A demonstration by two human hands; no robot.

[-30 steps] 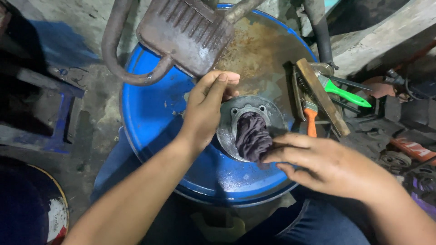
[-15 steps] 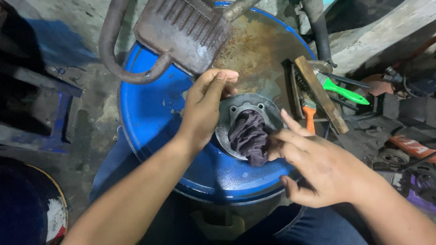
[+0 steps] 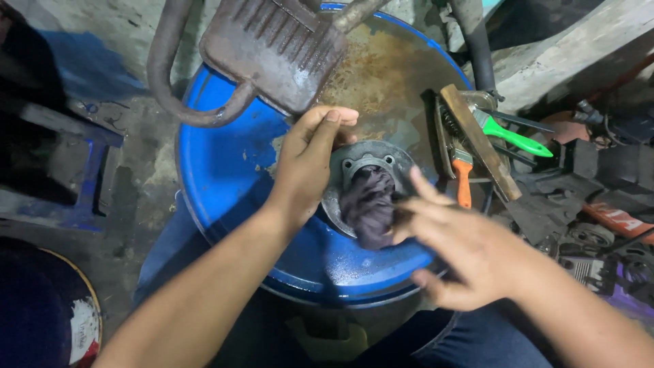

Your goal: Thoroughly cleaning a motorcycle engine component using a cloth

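Note:
A round grey metal part (image 3: 402, 158) lies on top of a blue drum (image 3: 225, 170). A dark purple rag (image 3: 368, 204) sits bunched in its middle. My left hand (image 3: 310, 160) rests on the part's left rim, fingers curled over its far edge. My right hand (image 3: 453, 245) is at the rag's right side with fingers spread; its fingertips touch the rag's edge, blurred by motion.
A rusty finned metal piece with a curved pipe (image 3: 272, 48) lies across the drum's far side. A wooden-backed wire brush (image 3: 480, 140), an orange-handled brush (image 3: 463, 180) and a green-handled tool (image 3: 514, 136) lie at the right. Engine parts crowd the floor at right (image 3: 599, 232). A dark bucket (image 3: 41, 313) stands bottom left.
My right hand has opened from a flat press on the rag and drawn back toward me to the right. The rag now shows more. My left hand stays on the rim.

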